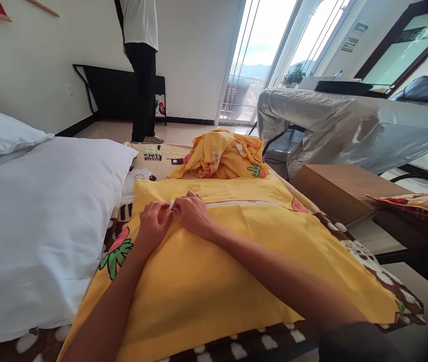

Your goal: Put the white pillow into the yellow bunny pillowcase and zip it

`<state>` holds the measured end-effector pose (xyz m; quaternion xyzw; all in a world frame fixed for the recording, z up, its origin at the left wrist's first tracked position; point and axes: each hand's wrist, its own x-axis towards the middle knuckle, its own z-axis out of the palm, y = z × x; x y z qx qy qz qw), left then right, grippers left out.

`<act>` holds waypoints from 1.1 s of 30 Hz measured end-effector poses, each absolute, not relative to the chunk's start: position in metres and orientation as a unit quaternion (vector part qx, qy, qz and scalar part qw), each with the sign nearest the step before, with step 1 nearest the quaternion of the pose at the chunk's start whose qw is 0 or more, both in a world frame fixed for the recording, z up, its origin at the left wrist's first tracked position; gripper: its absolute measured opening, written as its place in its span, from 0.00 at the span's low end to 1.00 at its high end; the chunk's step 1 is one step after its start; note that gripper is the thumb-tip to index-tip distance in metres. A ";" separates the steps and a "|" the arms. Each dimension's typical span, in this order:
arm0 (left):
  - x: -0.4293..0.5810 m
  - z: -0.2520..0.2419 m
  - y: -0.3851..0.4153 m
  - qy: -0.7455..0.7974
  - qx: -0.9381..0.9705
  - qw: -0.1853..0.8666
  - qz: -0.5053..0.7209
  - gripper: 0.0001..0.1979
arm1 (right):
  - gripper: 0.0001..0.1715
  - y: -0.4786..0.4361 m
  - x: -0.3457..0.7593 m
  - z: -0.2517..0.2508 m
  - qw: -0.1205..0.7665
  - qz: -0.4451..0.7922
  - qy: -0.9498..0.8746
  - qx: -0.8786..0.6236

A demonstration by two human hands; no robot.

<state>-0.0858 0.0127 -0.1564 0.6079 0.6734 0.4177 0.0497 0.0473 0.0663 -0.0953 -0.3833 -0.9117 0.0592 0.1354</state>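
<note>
A yellow pillowcase (214,281) with strawberry prints lies flat on the bed in front of me, a pillow inside it. A white zipper line (236,203) runs across its far edge. My left hand (153,223) and my right hand (193,213) meet at the left part of that zipper, fingers pinched on the fabric and the zipper there. What exactly sits between the fingertips is hidden.
Two white pillows (36,221) lie to my left. A crumpled yellow cloth (221,156) sits beyond the pillowcase. A wooden bedside table (334,188) and a foil-covered table (349,125) stand right. A person (142,65) stands by the far wall.
</note>
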 end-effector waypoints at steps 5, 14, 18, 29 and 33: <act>-0.087 -0.155 0.013 0.665 0.604 0.088 0.430 0.15 | 0.11 0.066 0.042 -0.090 0.155 0.053 -0.910 -0.380; -0.090 -0.155 0.014 0.670 0.588 0.127 0.434 0.15 | 0.14 0.066 0.043 -0.089 0.129 -0.008 -0.926 -0.353; -0.086 -0.153 0.013 0.677 0.591 0.105 0.426 0.11 | 0.13 0.067 0.045 -0.091 0.116 -0.006 -0.926 -0.360; -0.089 -0.150 0.011 0.687 0.579 0.070 0.433 0.10 | 0.13 0.072 0.067 -0.078 0.113 0.027 -0.903 -0.413; -0.090 -0.151 0.012 0.700 0.568 0.071 0.427 0.10 | 0.11 0.080 0.090 -0.073 0.105 0.041 -0.882 -0.457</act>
